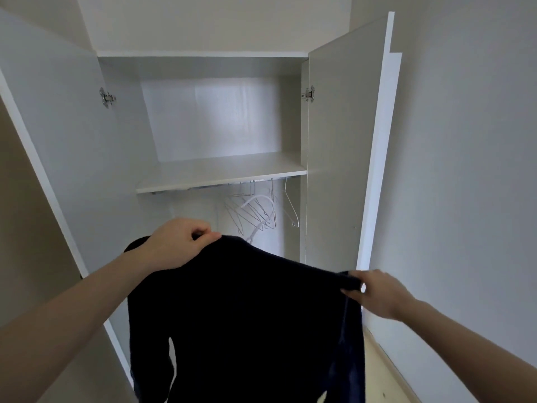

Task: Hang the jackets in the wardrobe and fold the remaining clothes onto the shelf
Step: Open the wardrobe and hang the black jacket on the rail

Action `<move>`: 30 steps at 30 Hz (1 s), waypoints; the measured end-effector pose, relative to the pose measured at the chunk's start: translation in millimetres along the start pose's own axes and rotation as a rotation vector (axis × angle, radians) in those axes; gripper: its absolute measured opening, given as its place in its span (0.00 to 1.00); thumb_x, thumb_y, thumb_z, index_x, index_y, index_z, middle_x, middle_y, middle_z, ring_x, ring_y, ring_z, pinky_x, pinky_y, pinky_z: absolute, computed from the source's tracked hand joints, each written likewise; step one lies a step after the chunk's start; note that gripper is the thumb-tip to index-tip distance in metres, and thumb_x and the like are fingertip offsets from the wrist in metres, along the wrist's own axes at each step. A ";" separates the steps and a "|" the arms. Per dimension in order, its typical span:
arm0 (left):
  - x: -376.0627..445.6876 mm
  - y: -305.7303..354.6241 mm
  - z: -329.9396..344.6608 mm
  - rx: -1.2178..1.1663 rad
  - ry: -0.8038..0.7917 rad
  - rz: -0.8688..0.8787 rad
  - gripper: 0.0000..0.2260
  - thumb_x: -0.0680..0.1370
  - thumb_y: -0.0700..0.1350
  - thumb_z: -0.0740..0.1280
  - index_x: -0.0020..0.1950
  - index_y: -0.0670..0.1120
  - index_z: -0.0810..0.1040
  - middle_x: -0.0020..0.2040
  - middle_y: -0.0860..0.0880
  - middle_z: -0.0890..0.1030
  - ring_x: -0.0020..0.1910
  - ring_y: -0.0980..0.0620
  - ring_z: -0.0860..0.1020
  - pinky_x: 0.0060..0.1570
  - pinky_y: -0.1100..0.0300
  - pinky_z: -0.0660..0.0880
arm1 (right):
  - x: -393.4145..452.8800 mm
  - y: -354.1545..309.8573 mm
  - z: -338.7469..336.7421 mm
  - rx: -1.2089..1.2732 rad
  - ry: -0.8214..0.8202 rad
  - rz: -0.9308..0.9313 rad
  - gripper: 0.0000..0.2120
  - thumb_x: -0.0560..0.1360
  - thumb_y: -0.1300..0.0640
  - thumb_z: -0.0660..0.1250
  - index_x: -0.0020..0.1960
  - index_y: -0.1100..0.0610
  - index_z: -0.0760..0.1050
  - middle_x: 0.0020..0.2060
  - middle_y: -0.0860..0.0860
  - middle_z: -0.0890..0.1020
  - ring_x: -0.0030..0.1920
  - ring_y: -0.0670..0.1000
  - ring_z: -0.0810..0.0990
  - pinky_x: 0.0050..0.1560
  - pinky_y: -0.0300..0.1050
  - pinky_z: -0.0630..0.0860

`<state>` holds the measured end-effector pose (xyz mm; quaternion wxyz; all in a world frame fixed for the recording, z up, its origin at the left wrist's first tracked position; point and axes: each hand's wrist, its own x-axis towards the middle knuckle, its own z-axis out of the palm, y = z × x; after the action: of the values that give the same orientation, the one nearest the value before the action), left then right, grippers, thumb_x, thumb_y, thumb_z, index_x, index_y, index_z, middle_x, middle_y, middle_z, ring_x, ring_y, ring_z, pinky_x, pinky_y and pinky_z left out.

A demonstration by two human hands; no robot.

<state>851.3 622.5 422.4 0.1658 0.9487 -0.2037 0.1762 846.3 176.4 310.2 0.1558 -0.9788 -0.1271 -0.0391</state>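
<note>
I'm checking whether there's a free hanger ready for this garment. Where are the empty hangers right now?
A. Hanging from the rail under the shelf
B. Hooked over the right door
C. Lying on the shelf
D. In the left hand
A: the hangers hang bare from the rail beneath the shelf, while both hands, left and right, hold only the dark garment.

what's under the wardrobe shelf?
Under the shelf: a rail with empty wire hangers, bunched toward the right. The dark garment, held up by both hands, hides everything lower.
</note>
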 end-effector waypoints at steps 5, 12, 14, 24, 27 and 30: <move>-8.4 3.3 23.0 0.106 -0.039 -0.098 0.21 0.81 0.62 0.63 0.35 0.48 0.72 0.30 0.51 0.74 0.34 0.54 0.74 0.38 0.54 0.72 | 14.6 -30.0 -40.2 0.191 0.175 0.044 0.08 0.80 0.51 0.64 0.56 0.41 0.78 0.43 0.42 0.84 0.42 0.47 0.82 0.47 0.49 0.80; 9.7 27.7 48.6 -0.164 -0.009 -0.261 0.18 0.77 0.61 0.70 0.36 0.49 0.74 0.32 0.53 0.77 0.35 0.52 0.76 0.41 0.53 0.74 | 2.3 -152.4 -60.2 0.377 0.134 -0.354 0.11 0.76 0.60 0.64 0.53 0.45 0.73 0.38 0.43 0.80 0.39 0.45 0.77 0.46 0.46 0.76; 15.2 35.1 51.2 -0.294 0.019 -0.259 0.18 0.75 0.58 0.73 0.35 0.49 0.73 0.30 0.54 0.76 0.31 0.55 0.74 0.38 0.55 0.72 | -3.0 -173.5 -53.2 0.332 -0.087 -0.471 0.11 0.78 0.58 0.64 0.55 0.44 0.70 0.42 0.43 0.80 0.41 0.42 0.77 0.44 0.39 0.75; 12.9 25.0 28.2 -0.492 0.117 -0.285 0.18 0.77 0.55 0.73 0.33 0.49 0.73 0.28 0.54 0.73 0.29 0.58 0.73 0.37 0.58 0.69 | -7.1 -122.8 -40.9 0.292 -0.321 -0.432 0.23 0.77 0.59 0.66 0.67 0.38 0.69 0.62 0.40 0.78 0.58 0.41 0.79 0.55 0.32 0.77; 12.8 19.9 24.4 -0.471 0.129 -0.288 0.18 0.77 0.55 0.73 0.34 0.47 0.73 0.28 0.54 0.73 0.29 0.57 0.72 0.38 0.57 0.69 | -2.9 -102.2 -49.2 0.354 -0.064 -0.361 0.21 0.75 0.62 0.64 0.62 0.40 0.73 0.58 0.37 0.80 0.52 0.42 0.82 0.52 0.40 0.81; 12.9 16.5 21.5 -0.456 0.120 -0.280 0.17 0.76 0.56 0.74 0.33 0.49 0.75 0.28 0.55 0.74 0.29 0.58 0.73 0.38 0.58 0.70 | 7.8 -83.7 -60.7 0.369 0.216 -0.220 0.16 0.77 0.56 0.69 0.58 0.38 0.72 0.55 0.37 0.80 0.51 0.40 0.82 0.50 0.41 0.81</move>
<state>860.7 595.7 412.6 0.4096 0.8937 -0.0948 0.1570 829.7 236.1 393.3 0.3393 -0.9043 -0.2204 -0.1365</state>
